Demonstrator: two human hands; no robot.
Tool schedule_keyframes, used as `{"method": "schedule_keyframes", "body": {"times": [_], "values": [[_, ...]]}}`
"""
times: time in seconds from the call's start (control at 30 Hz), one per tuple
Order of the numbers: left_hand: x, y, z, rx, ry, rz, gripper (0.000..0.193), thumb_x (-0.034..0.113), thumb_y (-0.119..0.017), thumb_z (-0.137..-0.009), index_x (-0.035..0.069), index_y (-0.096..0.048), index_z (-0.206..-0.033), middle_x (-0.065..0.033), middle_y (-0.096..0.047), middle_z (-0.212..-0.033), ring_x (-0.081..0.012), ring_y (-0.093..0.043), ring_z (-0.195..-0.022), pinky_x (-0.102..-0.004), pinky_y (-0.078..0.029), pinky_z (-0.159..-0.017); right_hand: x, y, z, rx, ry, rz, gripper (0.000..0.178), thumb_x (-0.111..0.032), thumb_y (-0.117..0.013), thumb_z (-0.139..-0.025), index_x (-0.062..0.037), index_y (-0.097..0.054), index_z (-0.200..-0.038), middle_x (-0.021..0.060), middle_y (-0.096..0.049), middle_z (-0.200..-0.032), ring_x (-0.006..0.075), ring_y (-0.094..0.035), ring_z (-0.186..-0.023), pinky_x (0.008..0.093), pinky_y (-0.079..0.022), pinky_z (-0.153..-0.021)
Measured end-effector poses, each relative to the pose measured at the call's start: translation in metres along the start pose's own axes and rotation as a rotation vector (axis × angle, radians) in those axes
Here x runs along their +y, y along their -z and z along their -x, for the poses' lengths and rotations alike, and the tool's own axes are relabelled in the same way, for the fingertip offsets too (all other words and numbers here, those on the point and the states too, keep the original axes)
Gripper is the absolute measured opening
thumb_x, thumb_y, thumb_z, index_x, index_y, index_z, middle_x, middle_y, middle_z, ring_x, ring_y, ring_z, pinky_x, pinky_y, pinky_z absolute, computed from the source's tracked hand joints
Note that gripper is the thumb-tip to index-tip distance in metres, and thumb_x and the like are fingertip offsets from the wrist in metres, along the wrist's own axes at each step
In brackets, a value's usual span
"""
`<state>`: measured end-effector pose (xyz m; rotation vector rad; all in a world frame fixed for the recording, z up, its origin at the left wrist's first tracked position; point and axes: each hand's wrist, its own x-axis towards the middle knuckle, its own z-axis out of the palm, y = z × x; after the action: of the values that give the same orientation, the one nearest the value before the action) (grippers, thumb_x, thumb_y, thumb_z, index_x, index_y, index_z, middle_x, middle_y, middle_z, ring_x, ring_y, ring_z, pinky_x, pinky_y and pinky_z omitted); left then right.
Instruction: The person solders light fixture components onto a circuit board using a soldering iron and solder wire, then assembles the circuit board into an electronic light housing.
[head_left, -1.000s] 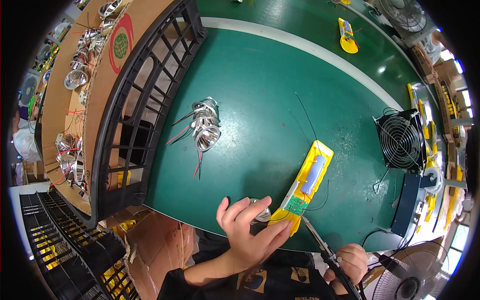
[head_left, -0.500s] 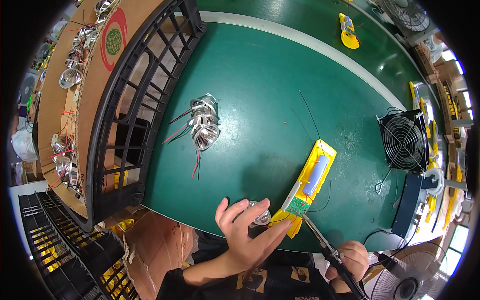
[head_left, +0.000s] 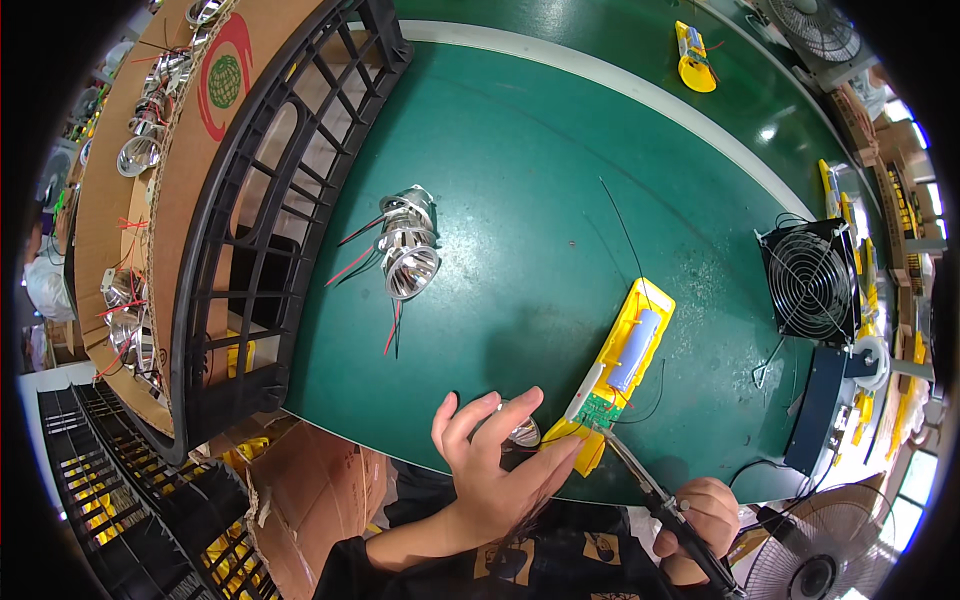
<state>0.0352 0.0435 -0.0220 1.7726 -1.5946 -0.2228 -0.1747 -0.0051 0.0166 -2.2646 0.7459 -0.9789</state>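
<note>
My right hand [head_left: 706, 522] is wrapped around a soldering iron [head_left: 640, 470], whose tip meets the small green circuit board [head_left: 597, 410]. That board sits in a yellow plastic housing [head_left: 650, 293] lying slanted on the table, with a blue-violet cylindrical battery [head_left: 633, 350] above the board. Fingers spread, my left hand [head_left: 505, 480] hovers around a shiny reflector cup [head_left: 524, 432], partly hidden behind the fingers. Its thumb reaches the housing's lower end, beside a thin dark wire running to the board. Whether the thumb presses the wire, I cannot tell.
Several reflector cups [head_left: 411, 268] with red and black wires lie stacked at left on the green table [head_left: 500, 150]. A black crate [head_left: 300, 200] borders the left side. At right stand a small black fan [head_left: 812, 280] and a dark box [head_left: 815, 410]. Another yellow housing [head_left: 697, 75] lies far back.
The iron's tip and my right hand have shifted very slightly. My left hand has stayed nearly in place, with the thumb moved a little lower.
</note>
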Motion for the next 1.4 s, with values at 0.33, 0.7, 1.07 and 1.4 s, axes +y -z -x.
{"method": "schedule_keyframes", "body": {"times": [0.33, 0.7, 1.07, 1.4], "values": [[-0.001, 0.0, 0.002, 0.01, -0.005, 0.004, 0.022, 0.017, -0.073, -0.058, 0.021, -0.067, -0.079, -0.0081, -0.045, -0.113, -0.027, -0.034, -0.107, -0.048, -0.026, -0.09, 0.0, -0.003, 0.003, 0.053, -0.019, 0.021, 0.032, -0.028, -0.065, -0.072, -0.0026, -0.047, -0.081, 0.0069, -0.051, -0.061, 0.0221, -0.052, -0.046, 0.0302, -0.043, -0.043], [-0.001, 0.0, 0.001, 0.003, -0.006, 0.005, 0.021, 0.017, -0.073, -0.059, 0.02, -0.067, -0.078, -0.0079, -0.043, -0.114, -0.0271, -0.034, -0.106, -0.0476, -0.026, -0.09, -0.003, -0.001, -0.007, 0.006, -0.001, 0.026, 0.031, -0.021, -0.069, -0.068, -0.004, -0.046, -0.083, 0.0078, -0.054, -0.058, 0.02, -0.052, -0.045, 0.029, -0.044, -0.045], [-0.001, -0.002, 0.0, 0.019, -0.007, 0.0, 0.019, 0.018, -0.072, -0.059, 0.02, -0.067, -0.077, -0.0078, -0.044, -0.114, -0.0271, -0.036, -0.104, -0.0475, -0.026, -0.09, -0.002, 0.001, -0.001, 0.041, 0.016, 0.043, 0.036, -0.031, -0.065, -0.072, -0.0012, -0.047, -0.078, 0.0081, -0.051, -0.057, 0.0212, -0.051, -0.044, 0.0292, -0.042, -0.042], [-0.002, -0.002, 0.001, 0.025, 0.005, 0.011, 0.019, 0.017, -0.072, -0.058, 0.02, -0.067, -0.076, -0.0073, -0.045, -0.112, -0.0265, -0.037, -0.103, -0.0466, -0.027, -0.089, 0.002, -0.003, -0.002, 0.037, 0.035, 0.014, 0.038, -0.032, -0.067, -0.07, -0.0003, -0.047, -0.077, 0.0082, -0.05, -0.058, 0.0212, -0.05, -0.044, 0.0289, -0.041, -0.04]]}}
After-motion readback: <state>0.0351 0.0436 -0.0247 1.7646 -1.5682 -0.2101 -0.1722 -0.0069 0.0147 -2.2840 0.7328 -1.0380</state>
